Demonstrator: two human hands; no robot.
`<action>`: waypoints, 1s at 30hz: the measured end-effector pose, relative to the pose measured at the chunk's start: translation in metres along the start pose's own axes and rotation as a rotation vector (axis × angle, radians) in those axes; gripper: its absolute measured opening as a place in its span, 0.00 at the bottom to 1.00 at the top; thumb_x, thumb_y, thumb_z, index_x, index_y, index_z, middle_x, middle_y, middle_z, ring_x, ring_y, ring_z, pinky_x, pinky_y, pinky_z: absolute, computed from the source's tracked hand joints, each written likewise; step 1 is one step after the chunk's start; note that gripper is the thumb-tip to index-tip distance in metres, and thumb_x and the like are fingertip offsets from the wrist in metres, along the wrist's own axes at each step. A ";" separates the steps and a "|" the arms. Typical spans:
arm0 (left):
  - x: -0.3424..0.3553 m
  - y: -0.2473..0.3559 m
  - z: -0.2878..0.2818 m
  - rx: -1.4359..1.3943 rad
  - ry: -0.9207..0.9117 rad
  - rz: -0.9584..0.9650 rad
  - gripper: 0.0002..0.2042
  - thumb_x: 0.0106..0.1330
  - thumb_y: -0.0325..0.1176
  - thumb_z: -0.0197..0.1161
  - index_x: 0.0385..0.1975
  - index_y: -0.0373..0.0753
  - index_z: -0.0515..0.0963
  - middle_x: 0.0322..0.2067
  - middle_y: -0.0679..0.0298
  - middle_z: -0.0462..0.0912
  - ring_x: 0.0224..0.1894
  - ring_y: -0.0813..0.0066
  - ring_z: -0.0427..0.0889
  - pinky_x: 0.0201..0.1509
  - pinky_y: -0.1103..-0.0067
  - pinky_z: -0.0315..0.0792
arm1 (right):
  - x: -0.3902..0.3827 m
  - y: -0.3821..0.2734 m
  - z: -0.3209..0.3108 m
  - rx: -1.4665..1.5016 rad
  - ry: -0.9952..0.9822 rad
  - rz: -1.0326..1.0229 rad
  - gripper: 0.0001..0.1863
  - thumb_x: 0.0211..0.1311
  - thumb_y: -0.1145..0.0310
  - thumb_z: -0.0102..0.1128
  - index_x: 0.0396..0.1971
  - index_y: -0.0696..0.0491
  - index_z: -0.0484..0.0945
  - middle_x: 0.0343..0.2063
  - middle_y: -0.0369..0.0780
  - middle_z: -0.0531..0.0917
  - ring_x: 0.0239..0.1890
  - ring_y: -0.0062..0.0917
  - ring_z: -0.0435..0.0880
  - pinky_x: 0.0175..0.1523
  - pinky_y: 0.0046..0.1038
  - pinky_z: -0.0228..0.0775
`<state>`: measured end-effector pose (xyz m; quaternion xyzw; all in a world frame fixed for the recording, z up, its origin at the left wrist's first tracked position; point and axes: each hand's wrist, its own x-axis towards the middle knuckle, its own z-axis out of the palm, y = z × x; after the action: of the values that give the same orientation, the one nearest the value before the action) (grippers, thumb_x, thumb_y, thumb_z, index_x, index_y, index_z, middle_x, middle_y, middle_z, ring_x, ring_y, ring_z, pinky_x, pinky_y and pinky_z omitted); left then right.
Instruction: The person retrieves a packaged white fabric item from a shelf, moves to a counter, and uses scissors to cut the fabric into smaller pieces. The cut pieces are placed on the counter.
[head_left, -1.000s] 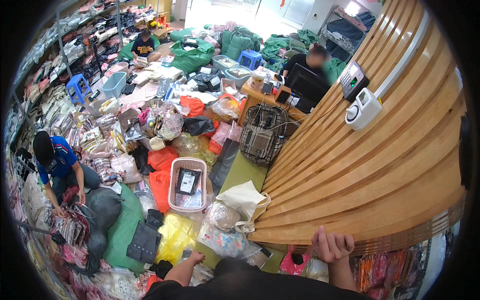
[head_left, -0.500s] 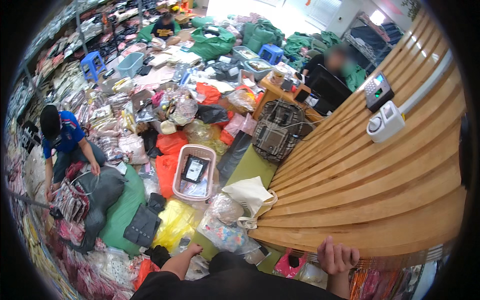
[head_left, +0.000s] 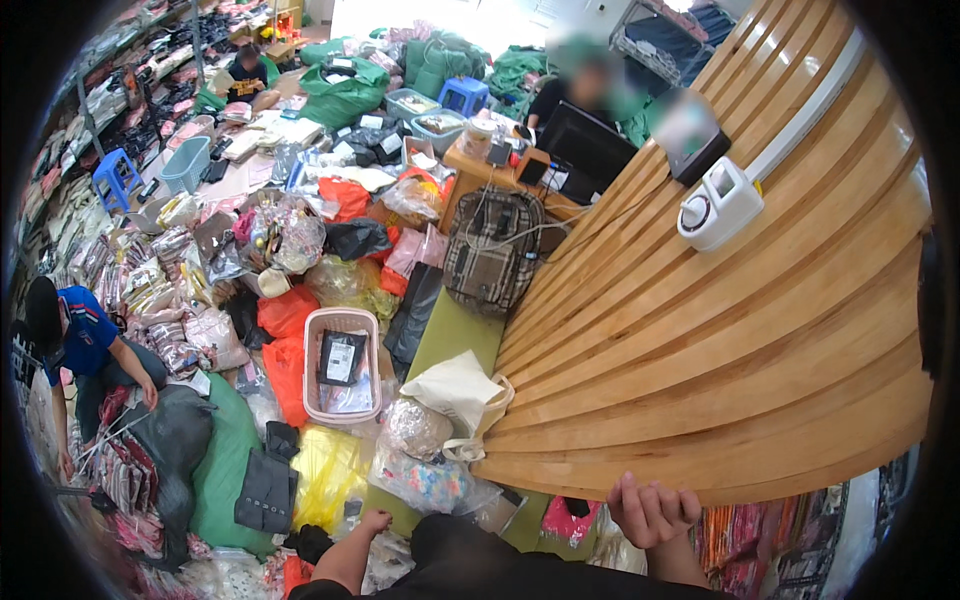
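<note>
My right hand (head_left: 655, 515) is raised at the lower right, in front of the bottom edge of the slatted wooden panel (head_left: 760, 330); its fingers are curled with nothing visible in them, and any contact with the panel is unclear. Low in the centre, my left hand (head_left: 374, 522) has its fingers bent over, their contents too small to make out. It is nearest a yellow plastic bag (head_left: 325, 470) and clear bags of soft items (head_left: 420, 470). Beyond them lie a pink basket (head_left: 342, 405) holding a black parcel, and a cream tote bag (head_left: 450, 385).
A co-worker in blue (head_left: 75, 330) handles pale cord over bundles at left. Two other people (head_left: 245, 80) (head_left: 575, 95) sit farther back, one behind a monitor (head_left: 585, 150). Piles of bags, green sacks (head_left: 340, 95), shelves (head_left: 130, 70) and a backpack (head_left: 490, 250) surround the panel.
The view shifted right, then back left, with the scene. My hands keep similar bent poses. The blue-shirted co-worker's hands have moved along the pale cord.
</note>
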<state>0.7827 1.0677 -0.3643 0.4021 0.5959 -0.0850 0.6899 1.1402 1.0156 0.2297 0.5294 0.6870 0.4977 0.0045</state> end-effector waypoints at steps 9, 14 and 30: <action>0.016 0.029 0.005 -0.051 -0.054 0.019 0.14 0.61 0.37 0.59 0.41 0.35 0.81 0.30 0.62 0.84 0.24 0.74 0.79 0.24 0.78 0.70 | 0.010 0.004 -0.010 -0.001 -0.146 -0.057 0.06 0.48 0.66 0.62 0.27 0.49 0.84 0.14 0.28 0.74 0.24 0.19 0.72 0.50 0.31 0.55; 0.026 0.206 0.003 -0.105 -0.036 0.387 0.17 0.64 0.40 0.62 0.47 0.36 0.80 0.35 0.64 0.84 0.31 0.78 0.79 0.33 0.80 0.72 | 0.002 0.005 -0.020 0.008 -0.260 -0.080 0.10 0.51 0.66 0.63 0.33 0.52 0.83 0.27 0.35 0.82 0.37 0.23 0.78 0.56 0.37 0.58; -0.031 0.563 0.049 -0.007 -0.499 0.800 0.14 0.66 0.41 0.63 0.45 0.40 0.79 0.34 0.70 0.82 0.36 0.81 0.79 0.40 0.80 0.72 | 0.027 0.013 -0.036 -0.058 -0.431 -0.174 0.14 0.57 0.53 0.64 0.39 0.43 0.84 0.28 0.25 0.82 0.34 0.14 0.80 0.49 0.25 0.61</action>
<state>1.1475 1.3973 -0.0828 0.5652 0.2102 0.0954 0.7920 1.1188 1.0103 0.2710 0.5620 0.6987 0.3903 0.2089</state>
